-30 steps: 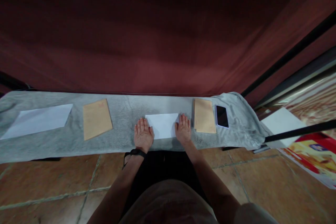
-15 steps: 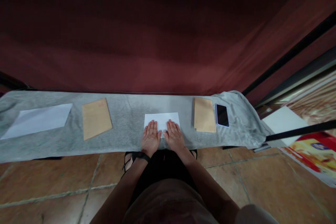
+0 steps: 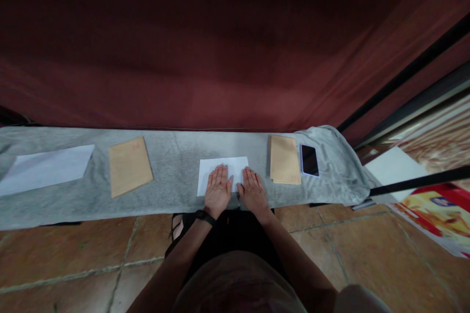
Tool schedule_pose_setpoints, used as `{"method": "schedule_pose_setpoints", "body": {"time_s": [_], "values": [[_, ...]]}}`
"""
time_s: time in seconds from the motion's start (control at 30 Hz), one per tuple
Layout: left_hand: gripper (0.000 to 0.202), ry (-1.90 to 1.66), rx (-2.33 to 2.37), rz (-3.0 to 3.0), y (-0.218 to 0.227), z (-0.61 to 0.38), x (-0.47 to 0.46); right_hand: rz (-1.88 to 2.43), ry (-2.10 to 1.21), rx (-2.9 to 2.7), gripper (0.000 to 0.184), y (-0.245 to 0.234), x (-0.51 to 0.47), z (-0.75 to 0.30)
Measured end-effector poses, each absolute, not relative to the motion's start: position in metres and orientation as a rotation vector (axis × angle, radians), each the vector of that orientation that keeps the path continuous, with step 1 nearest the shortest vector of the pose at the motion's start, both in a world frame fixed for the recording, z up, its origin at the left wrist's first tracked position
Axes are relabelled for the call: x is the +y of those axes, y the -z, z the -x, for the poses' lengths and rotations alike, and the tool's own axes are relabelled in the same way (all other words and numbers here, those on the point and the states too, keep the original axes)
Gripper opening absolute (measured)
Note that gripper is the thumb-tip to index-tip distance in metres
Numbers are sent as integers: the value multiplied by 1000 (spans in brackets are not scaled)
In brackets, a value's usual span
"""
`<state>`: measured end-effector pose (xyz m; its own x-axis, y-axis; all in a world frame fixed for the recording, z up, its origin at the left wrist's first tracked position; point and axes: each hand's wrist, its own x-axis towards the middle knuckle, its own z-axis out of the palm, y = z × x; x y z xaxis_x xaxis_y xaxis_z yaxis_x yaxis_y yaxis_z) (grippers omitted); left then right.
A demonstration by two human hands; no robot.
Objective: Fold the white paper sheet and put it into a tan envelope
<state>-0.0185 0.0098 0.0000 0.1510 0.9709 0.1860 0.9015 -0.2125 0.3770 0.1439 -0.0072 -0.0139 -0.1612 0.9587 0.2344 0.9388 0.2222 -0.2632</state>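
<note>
White paper (image 3: 236,166) lies partly beneath my left hand (image 3: 218,190) and right hand (image 3: 254,193), both laid flat, gripping nothing; I judge they steady it against the grey cloth (image 3: 176,171).

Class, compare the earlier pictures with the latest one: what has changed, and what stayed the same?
The left hand moved right, from the white paper's left edge to its middle. The right hand went inward, then back out to the right edge, nearer the body than at first. Neither hand gripped anything. The phone, left tan sheet, right tan stack and larger white sheet stayed put.
</note>
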Motion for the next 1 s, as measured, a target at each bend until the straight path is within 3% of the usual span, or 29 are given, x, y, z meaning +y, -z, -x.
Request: {"method": "schedule_pose_setpoints", "body": {"time_s": [0.2,0.47,1.0], "values": [[65,-398,1703,-2362,6,-14,36,1763,-18,-2204,55,15,-6,-145],[69,-447,1862,-2333,12,28,53,1754,2,-2166,59,11,-7,-144],[64,-334,2054,-2277,9,54,44,1604,-291,-2170,51,7,45,-83]]}}
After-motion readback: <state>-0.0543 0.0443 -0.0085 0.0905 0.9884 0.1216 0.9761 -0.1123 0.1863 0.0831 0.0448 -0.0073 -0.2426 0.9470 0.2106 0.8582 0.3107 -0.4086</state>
